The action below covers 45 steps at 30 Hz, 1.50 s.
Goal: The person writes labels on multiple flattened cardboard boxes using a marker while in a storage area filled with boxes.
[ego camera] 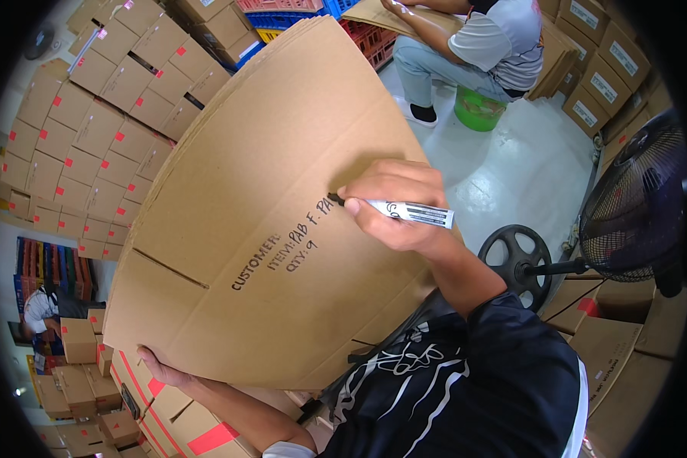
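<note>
A stack of flat, folded corrugated cardboard boxes [252,172] lies before me, with printed and hand-lettered black writing across the middle of the top sheet. My right hand [398,200] holds a white marker pen [418,213]; its black tip meets the cardboard at the end of a handwritten line. At the lower left edge of the stack, my left hand [163,369] grips the cardboard, its thumb on top and its fingers hidden beneath. A slot [172,268] is cut into the sheet above that hand.
A black fan [624,200] stands at the right. Past the stack, a person [486,46] sits on a green bucket [478,109] with cardboard. Stacked boxes [91,137] line the left; another person [43,309] bends there. Taped boxes [189,423] lie below my left arm.
</note>
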### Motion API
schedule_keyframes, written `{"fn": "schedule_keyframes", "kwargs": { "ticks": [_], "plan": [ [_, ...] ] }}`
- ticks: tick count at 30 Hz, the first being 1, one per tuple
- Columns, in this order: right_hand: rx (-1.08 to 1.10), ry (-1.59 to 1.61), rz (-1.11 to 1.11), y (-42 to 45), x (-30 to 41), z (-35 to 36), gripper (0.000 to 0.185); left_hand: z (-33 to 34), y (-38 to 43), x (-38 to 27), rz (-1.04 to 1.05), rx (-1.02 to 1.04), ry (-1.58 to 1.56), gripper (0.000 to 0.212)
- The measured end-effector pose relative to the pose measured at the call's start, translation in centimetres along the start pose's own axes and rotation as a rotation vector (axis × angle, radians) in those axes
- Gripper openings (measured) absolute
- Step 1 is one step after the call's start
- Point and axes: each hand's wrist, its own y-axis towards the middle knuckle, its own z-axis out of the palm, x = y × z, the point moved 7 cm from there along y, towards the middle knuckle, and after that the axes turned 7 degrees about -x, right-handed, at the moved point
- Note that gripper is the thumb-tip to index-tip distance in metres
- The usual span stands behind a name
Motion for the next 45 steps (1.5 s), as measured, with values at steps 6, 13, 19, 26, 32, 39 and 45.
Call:
{"fn": "schedule_keyframes", "kwargs": {
  "ticks": [6, 13, 19, 26, 32, 39, 45],
  "plan": [
    [-0.058, 0.082, 0.060, -0.1, -0.2, -0.5, 0.002, 1.0, 0.0, 0.1, -0.028, 0.155, -0.069, 0.054],
    [-0.058, 0.069, 0.000, 0.2, -0.2, -0.9, 0.002, 1.0, -0.1, 0.2, -0.034, 0.145, -0.047, 0.053],
    [-0.081, 0.068, -0.007, 0.2, -0.4, -0.8, 0.003, 1.0, -0.1, 0.2, -0.029, 0.113, -0.035, 0.053],
    [-0.008, 0.085, 0.035, -0.1, -0.7, -0.7, 0.001, 0.4, -0.1, 0.0, -0.029, 0.119, -0.017, 0.053],
    [-0.052, 0.060, 0.005, 0.2, -0.6, -0.8, 0.000, 1.7, -0.2, 0.4, -0.071, 0.189, -0.105, 0.052],
    [-0.084, 0.205, 0.122, -0.1, -1.1, -1.5, 0.003, 0.7, -0.1, 0.0, -0.028, 0.117, -0.017, 0.052],
    [-0.480, 0.127, 0.079, -0.4, -0.6, -4.1, 0.019, 0.7, -0.4, 0.5, -0.020, 0.016, 0.024, 0.052]
  ]
}}
